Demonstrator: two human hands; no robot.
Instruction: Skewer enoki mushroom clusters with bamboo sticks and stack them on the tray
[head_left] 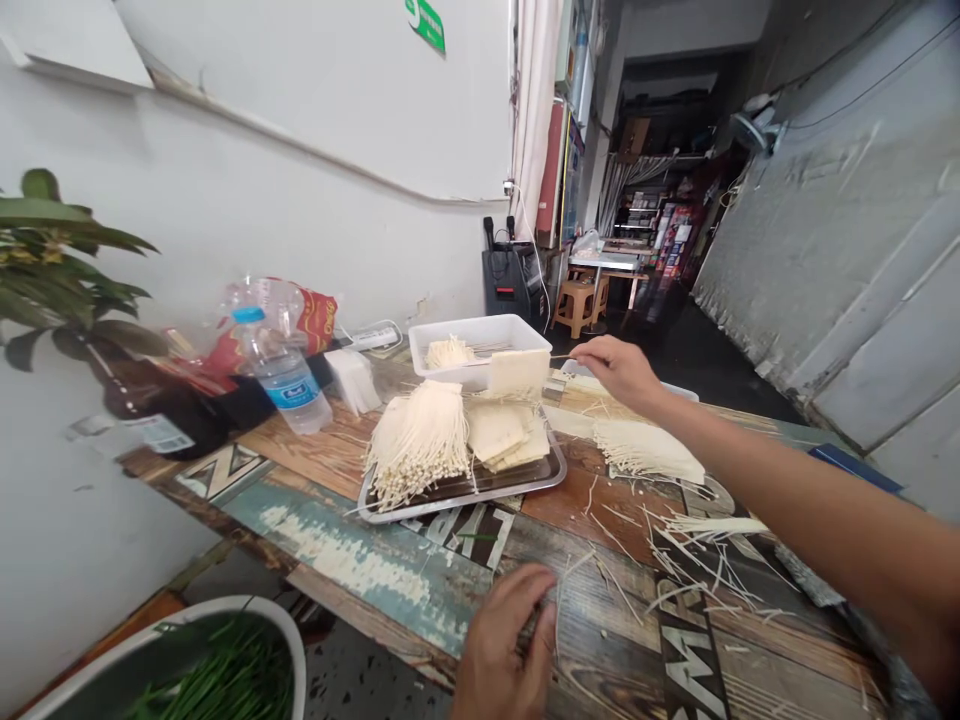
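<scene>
Basin: at the lower left of the frame, a white-rimmed basin (298, 650) holds cut greens (225, 670); it is set lower than the bench (337, 540).
Water bottle: a capped clear bottle (289, 385) is stood near the wall, left of centre, apparently to be out of the working area.
Tray: in the middle, a mushroom bundle (431, 435) and a stack of pale sheets (506, 435) are carried side by side on a metal tray (559, 465), probably so that both are kept within easy reach.
White container: behind the tray, more mushrooms and thin sticks are held in a white container (474, 377).
Left hand: at the lower centre, the left hand (514, 640) is loosely curled near the bench edge; a gap is left between thumb and fingers, and nothing is seen in it.
Pale square: a pale square (520, 372) is held up at the container's near right corner, just left of the right hand and well above the left hand in the frame.
Right hand: a thin stick (561, 357) is pinched in the fingertips of the right hand (615, 370), seemingly to let the square be borne on its far end.
Mushroom fan: a spread mushroom fan (652, 450) lies below the right forearm.
</scene>
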